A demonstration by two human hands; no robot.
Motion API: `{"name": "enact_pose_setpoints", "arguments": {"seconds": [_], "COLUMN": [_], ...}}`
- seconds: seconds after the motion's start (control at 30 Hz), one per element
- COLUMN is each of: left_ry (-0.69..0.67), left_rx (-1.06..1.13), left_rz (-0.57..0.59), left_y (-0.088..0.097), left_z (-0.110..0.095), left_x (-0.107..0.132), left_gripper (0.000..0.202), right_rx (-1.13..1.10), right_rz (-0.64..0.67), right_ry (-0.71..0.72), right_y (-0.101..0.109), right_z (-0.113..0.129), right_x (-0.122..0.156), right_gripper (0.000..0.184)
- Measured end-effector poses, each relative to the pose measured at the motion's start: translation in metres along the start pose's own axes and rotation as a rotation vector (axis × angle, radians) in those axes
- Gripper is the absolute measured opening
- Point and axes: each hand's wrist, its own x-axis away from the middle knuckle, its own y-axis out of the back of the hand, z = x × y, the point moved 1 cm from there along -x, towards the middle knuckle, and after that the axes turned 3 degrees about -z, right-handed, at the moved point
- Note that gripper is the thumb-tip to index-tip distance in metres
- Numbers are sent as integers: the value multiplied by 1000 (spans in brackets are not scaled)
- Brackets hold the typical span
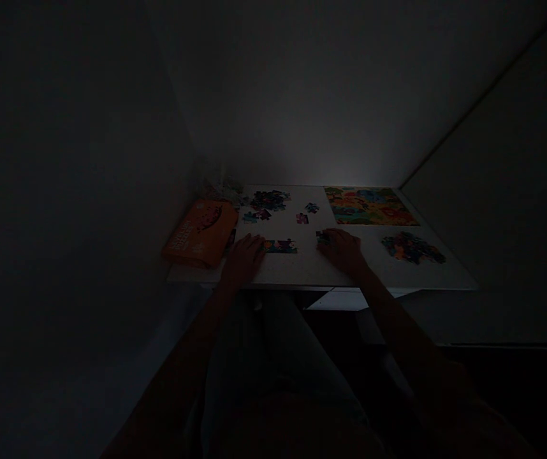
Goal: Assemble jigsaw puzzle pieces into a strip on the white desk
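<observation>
The scene is very dark. My left hand [246, 256] rests on the white table with its fingers loosely spread, touching the left end of a short joined strip of jigsaw puzzle pieces [283, 246]. To the right of that strip, my right hand [343, 248] has its fingers closed on a dark jigsaw puzzle piece [322, 237] at the tabletop. Two loose pieces, one pink [302, 218] and one dark blue [312, 208], lie beyond the hands. Finer detail of the fingertips is lost in the gloom.
An orange puzzle box [201, 233] lies at the left table edge. Behind the hands is a heap of dark pieces [268, 200]; another pile [412, 247] lies to the right. A colourful picture sheet [371, 205] is at the back right, near the wall [302, 127].
</observation>
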Motion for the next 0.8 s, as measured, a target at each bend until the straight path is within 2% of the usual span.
{"name": "enact_pose_setpoints", "arguments": {"seconds": [0.1,0.2,0.3,0.33,0.4,0.5,0.57,0.63,0.8], "left_ry": [-14,-47,-48,-43,-30,-28,-18,-13,-60], "left_rx": [-18,-5,14,15,15,19,22,8,-61], "left_rz": [22,21,-10,-12,-6,-7,-18,-36,-41], "left_y": [2,4,3,2,1,2,5,11,19], "left_z": [-1,-2,-1,-1,0,0,-2,-5,-16], "left_x": [1,3,5,6,7,11,14,16,20], "left_gripper": [57,56,55,55,56,57,55,54,50], "right_rx": [-3,-40,-83,-68,-52,-16,1,12,7], "right_rz": [22,82,239,301,346,384,399,412,446], "right_ry": [58,154,264,277,271,224,206,204,266], "right_y": [2,-9,-40,-53,-79,-109,-119,-120,-99], "right_z": [3,19,56,70,97,123,125,119,86], "right_x": [-14,-59,-125,-147,-186,-222,-228,-220,-162], "right_gripper": [50,52,62,65,72,85,88,88,83]}}
